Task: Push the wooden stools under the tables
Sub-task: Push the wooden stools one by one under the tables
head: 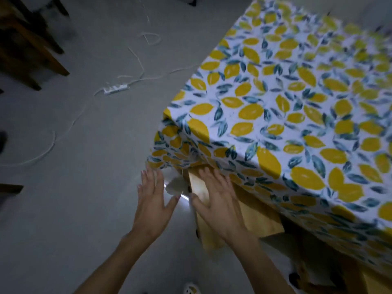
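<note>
A: Where does the wooden stool [214, 211] sit?

B: Partly under the corner of the table [297, 115], its far end already beneath the hanging lemon-print cloth [169, 153]. The near end juts out toward the person.

A: And the hands?

B: The right hand [216, 200] lies flat on the stool's top, fingers spread, no closed grip on anything. The left hand [152, 198] is open too, palm down just beside the stool's left edge; I cannot tell whether it touches wood or hovers.

A: How should the push go?

B: I'd press with both flat palms along the stool's length, level, so it slides straight rather than swinging about one leg. Keeping the fingers low lets them pass under the cloth hem instead of dragging it.

A: Room to move?

B: The floor [84, 187] to the left is open nearby. A power strip [115, 88] and its cable [42, 151] lie well apart, out of the path. A second piece of pale wood [263, 215] sits just to the right under the table, so drifting that way risks a knock.
</note>
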`<state>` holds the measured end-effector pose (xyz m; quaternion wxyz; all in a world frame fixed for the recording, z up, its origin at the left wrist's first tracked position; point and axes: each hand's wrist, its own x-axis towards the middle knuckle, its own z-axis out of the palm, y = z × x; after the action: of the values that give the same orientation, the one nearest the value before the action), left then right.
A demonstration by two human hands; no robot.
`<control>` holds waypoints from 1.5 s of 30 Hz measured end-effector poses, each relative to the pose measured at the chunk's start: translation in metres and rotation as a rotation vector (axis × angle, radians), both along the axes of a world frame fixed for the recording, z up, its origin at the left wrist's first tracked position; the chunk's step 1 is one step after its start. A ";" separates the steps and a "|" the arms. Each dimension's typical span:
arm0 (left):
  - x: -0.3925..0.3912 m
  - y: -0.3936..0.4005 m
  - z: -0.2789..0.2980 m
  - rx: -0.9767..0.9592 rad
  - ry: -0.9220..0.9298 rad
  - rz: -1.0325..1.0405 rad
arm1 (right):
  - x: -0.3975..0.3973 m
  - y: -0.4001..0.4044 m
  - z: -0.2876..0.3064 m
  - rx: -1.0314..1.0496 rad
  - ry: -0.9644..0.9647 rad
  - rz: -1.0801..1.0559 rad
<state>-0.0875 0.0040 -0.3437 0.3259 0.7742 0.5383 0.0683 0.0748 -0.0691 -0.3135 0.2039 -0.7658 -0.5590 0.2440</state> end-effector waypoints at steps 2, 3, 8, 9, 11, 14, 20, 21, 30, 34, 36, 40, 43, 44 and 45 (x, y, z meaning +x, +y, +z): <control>-0.006 0.032 0.054 0.011 -0.092 0.069 | -0.009 0.032 0.046 0.068 -0.006 0.045; -0.010 0.048 0.081 0.007 -0.131 0.095 | -0.012 0.047 0.069 0.091 -0.008 0.037; -0.039 0.127 0.182 -0.124 -0.276 0.167 | -0.019 0.128 0.157 0.124 0.047 -0.113; -0.044 0.144 0.195 -0.142 -0.279 0.164 | -0.020 0.144 0.169 0.137 0.045 -0.146; -0.051 0.182 0.217 -0.168 -0.289 0.145 | -0.023 0.177 0.190 0.149 0.024 -0.212; -0.050 0.238 0.245 -0.174 -0.384 0.085 | -0.034 0.222 0.215 0.145 0.019 -0.305; -0.024 0.336 0.269 -0.176 -0.465 -0.054 | -0.033 0.301 0.229 0.160 -0.058 -0.448; -0.016 0.351 0.270 -0.194 -0.468 -0.082 | -0.029 0.313 0.233 0.168 -0.067 -0.485; 0.111 0.496 0.267 -0.257 -0.538 -0.299 | 0.082 0.420 0.228 0.164 -0.087 -0.698; 0.192 0.568 0.279 -0.326 -0.582 -0.313 | 0.163 0.473 0.235 0.166 -0.069 -0.804; 0.228 0.600 0.288 -0.333 -0.562 -0.370 | 0.201 0.501 0.241 0.178 -0.063 -0.833; 0.302 0.654 0.297 -0.352 -0.520 -0.477 | 0.273 0.553 0.255 0.146 -0.125 -0.838; 0.360 0.687 0.295 -0.372 -0.525 -0.514 | 0.321 0.584 0.257 0.130 -0.127 -0.880; 0.382 0.698 0.293 -0.380 -0.530 -0.535 | 0.338 0.593 0.256 0.126 -0.136 -0.905; 0.405 0.709 0.291 -0.384 -0.542 -0.560 | 0.355 0.602 0.255 0.120 -0.147 -0.929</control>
<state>0.3175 0.7134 -0.0525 0.5994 0.7699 0.2054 0.0766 0.4300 0.5329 -0.0585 0.2954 -0.9368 -0.1832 0.0396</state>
